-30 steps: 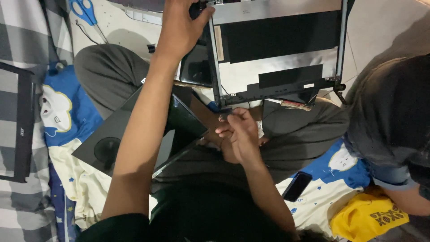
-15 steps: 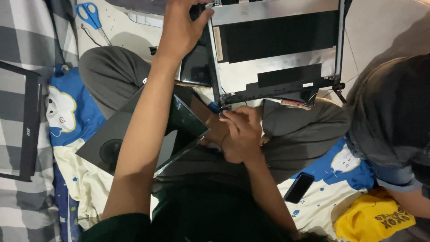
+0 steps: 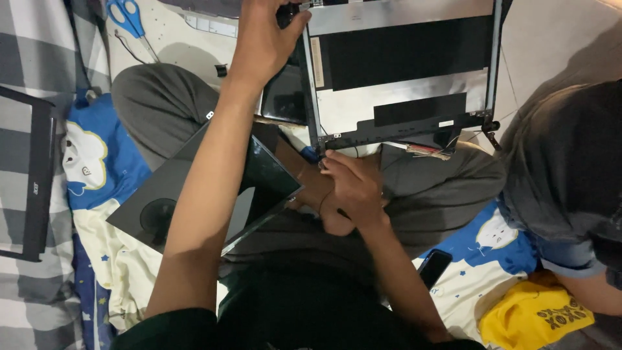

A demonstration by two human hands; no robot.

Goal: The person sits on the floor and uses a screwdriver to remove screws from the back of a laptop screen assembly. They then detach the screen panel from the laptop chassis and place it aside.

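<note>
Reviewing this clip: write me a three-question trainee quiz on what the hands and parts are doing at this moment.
1. True or false: the left hand grips the top corner of the laptop lid shell.
2. The right hand works at the shell's: A) lower left corner B) upper right corner C) middle.
3. What lies on the person's lap, under the left forearm?

Key: 1 true. 2 A. 3 the glossy black screen panel; blue scissors lie apart, upper left.

A blue-and-cream cartoon-printed bedsheet [image 3: 84, 188] is spread over the floor. Blue-handled scissors [image 3: 129, 19] are laid near its far edge, a black phone [image 3: 434, 267] and crumpled yellow cloth [image 3: 534, 317] toward its right.
</note>
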